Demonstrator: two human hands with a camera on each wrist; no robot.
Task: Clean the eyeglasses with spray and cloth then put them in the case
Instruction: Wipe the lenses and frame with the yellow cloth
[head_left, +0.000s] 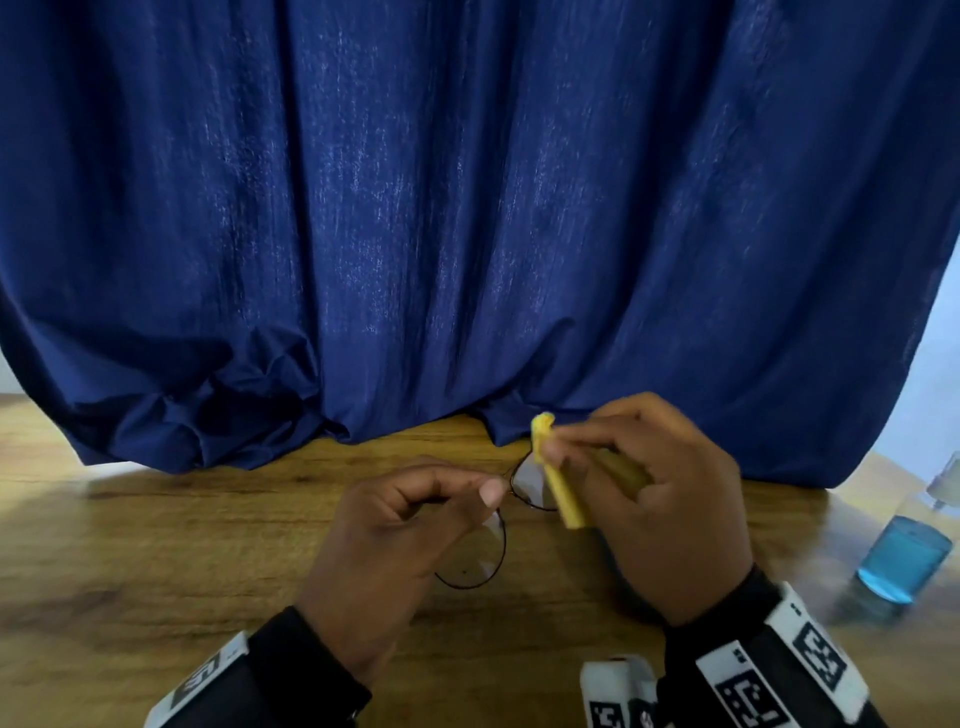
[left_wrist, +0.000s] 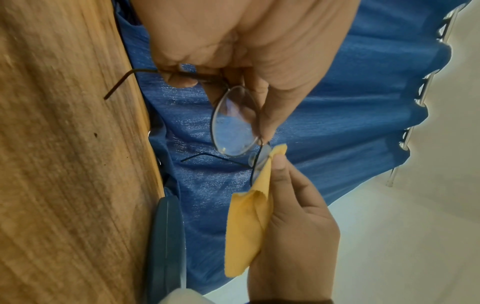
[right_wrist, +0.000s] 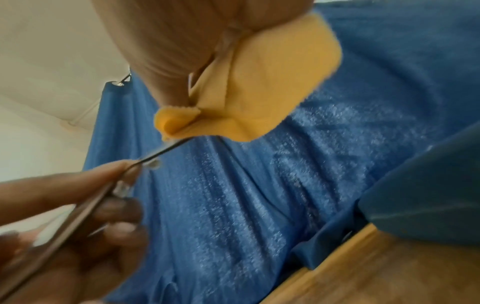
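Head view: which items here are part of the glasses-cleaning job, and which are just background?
In the job:
- eyeglasses, pinched by the left hand
- yellow cloth, gripped by the right hand and folded over one lens
- spray bottle with blue liquid, standing at the right

Just there:
- blue curtain
- wooden table

A wooden table (head_left: 156, 545) with a visible grain fills the foreground. Behind it hangs a dark blue curtain (head_left: 467, 208), pleated, its lower folds bunched on the tabletop's far edge. A pale wall (head_left: 935, 374) shows at right, beside the curtain.
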